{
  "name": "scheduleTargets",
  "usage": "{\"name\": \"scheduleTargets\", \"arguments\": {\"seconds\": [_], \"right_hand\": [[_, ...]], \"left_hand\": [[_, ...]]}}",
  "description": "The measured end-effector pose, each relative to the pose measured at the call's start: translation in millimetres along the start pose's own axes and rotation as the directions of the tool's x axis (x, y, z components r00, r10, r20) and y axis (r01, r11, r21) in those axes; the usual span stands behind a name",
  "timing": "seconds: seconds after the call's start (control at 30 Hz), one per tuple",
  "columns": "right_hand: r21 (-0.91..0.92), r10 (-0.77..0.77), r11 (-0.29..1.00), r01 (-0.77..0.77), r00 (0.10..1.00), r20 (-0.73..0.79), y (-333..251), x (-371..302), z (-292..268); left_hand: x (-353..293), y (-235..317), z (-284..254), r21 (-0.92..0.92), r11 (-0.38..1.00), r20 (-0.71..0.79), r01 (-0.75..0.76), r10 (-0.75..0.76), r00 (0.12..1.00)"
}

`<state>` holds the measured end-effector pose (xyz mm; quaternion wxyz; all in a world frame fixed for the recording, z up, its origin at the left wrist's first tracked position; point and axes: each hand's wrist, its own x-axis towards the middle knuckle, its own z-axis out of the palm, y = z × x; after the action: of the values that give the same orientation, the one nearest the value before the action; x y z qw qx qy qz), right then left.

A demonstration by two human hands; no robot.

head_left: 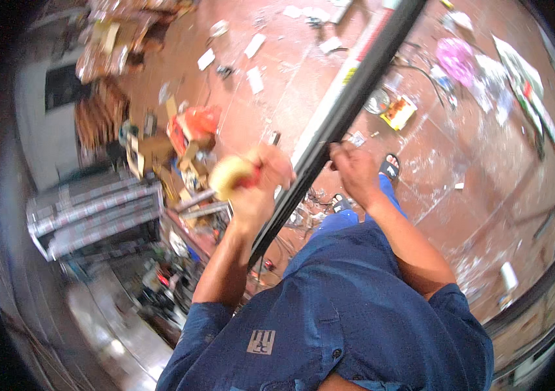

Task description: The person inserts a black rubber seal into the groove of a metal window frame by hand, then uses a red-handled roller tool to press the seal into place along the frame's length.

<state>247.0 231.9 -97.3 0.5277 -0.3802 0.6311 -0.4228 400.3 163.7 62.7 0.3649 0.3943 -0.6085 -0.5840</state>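
Note:
A long black bar [355,107] runs slantwise in front of me, from the upper right down to my left forearm, with a white strip [313,124] along its far side. My left hand [266,171], smeared by motion, is closed around a pale yellow roll of tape [228,174] with red at its middle, just left of the bar. On the bar's right side is my right hand [357,171], its fingers curled and pinched at the black edge. Whatever lies between those fingertips is too small to make out.
Cardboard scraps [150,153] and an orange-red plastic bag [196,127] lie left. Bundled metal profiles [95,218] stand at the far left. Rightward on the reddish tiled floor [434,176] are a yellow packet [399,114], a pink bag [455,57] and plastic wrapping [489,78].

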Motion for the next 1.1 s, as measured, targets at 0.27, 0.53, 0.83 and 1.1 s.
{"name": "scheduleTargets", "arguments": {"seconds": [0.27,0.53,0.83,1.1], "right_hand": [[0.236,0.093,0.968,-0.089,0.996,-0.004,-8,-29,38],[0.175,0.218,0.947,-0.27,0.938,0.27,17,-108,111],[0.087,0.315,0.906,-0.414,0.797,0.514,38,-163,175],[0.117,0.256,0.916,-0.385,0.782,0.568,41,-161,182]], "left_hand": [[-249,-2,-51,0.433,0.642,-0.403,0.633,-0.49,0.773],[-439,-122,-31,-0.091,0.594,-0.685,0.799,-0.62,0.383],[-508,-133,-42,-0.681,0.717,-0.732,-0.146,-0.672,0.116],[-570,-122,-97,-0.421,0.772,-0.857,-0.476,-0.51,-0.07]]}}
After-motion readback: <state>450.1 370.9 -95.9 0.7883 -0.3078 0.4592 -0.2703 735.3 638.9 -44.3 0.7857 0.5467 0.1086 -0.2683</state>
